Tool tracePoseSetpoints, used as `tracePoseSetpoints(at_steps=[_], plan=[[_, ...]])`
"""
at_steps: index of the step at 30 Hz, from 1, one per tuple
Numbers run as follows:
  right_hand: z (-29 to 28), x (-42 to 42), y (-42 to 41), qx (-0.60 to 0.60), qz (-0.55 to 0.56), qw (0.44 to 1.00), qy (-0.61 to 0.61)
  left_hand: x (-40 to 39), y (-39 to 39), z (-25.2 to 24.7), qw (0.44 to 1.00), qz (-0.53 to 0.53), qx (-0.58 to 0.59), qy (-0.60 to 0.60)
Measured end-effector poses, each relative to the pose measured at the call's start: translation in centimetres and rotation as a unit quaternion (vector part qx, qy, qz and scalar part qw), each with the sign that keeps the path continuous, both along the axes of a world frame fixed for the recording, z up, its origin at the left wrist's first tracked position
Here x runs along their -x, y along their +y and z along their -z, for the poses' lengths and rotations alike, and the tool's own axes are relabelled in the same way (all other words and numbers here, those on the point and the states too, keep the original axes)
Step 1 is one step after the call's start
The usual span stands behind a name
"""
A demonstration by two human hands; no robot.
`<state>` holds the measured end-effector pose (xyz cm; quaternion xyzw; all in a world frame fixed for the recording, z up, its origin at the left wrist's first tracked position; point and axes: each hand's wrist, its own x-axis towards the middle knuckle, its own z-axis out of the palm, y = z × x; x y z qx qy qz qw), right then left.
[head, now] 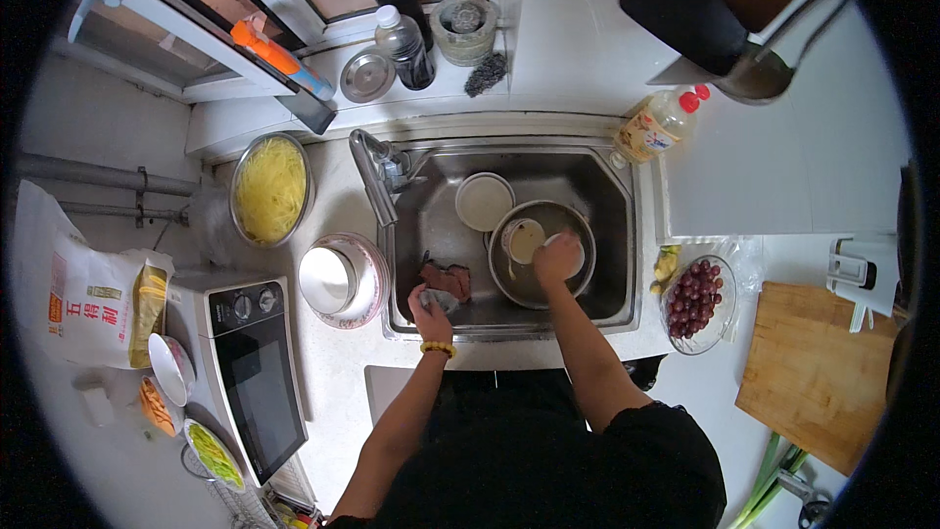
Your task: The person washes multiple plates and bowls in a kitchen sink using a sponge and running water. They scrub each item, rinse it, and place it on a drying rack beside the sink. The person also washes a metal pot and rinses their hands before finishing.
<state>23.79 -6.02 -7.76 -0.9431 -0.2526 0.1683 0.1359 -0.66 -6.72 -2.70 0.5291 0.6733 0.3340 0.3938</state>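
Note:
My left hand (pixel 432 319) is at the front left of a stainless steel sink (pixel 433 169), its fingers closed on a crumpled greyish cloth or scrubber (pixel 442 300). Touching that is a reddish-brown piece (pixel 448 278), either cloth or meat; I cannot tell which. Inside a round metal basin (pixel 543 297) of cloudy water, my right hand (pixel 558 261) grips a white bowl (pixel 578 258), partly hidden by the fingers. Beside it in the basin are a small bowl (pixel 526 241) and a spoon handle (pixel 512 268). A pale round dish (pixel 485 202) lies behind the basin.
The faucet (pixel 374 184) reaches over the sink's left rim. Stacked bowls and plates (pixel 345 286), shredded potato in a metal bowl (pixel 270 191) and a microwave (pixel 250 375) stand left. To the right are grapes (pixel 694 297), a detergent bottle (pixel 653 128) and a wooden cutting board (pixel 811 367).

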Motion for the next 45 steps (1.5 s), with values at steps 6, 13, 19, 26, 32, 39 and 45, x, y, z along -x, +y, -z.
tracePoseSetpoints(at_steps=[6, 13, 19, 26, 32, 39, 45], plan=[[5.5, -0.1, 8.5, -0.146, -0.265, 0.952, 0.045, 1.2, -0.5, 2.8, 0.970, 0.176, -0.048, 0.160], [7.0, -0.2, 14.4, 0.058, -0.333, 0.941, -0.004, 1.1, -1.6, 3.5, 0.935, 0.241, -0.005, 0.259], [8.7, 1.1, 15.8, 0.165, -0.231, 0.958, -0.039, 1.1, -1.2, 3.7, 0.938, 0.252, 0.002, 0.239], [9.8, 0.8, 15.9, 0.221, -0.217, 0.950, 0.036, 1.4, -1.4, 4.5, 0.927, 0.267, -0.065, 0.256], [8.3, 0.1, 16.3, 0.254, -0.283, 0.920, 0.091, 1.2, -1.3, 3.8, 0.932, 0.260, -0.050, 0.246], [6.4, 1.3, 16.8, 0.108, -0.332, 0.933, 0.082, 1.1, -1.1, 3.1, 0.931, 0.264, -0.013, 0.252], [1.7, 3.2, 16.1, -0.011, -0.417, 0.907, 0.056, 1.2, -1.1, 3.3, 0.929, 0.274, -0.024, 0.249]])
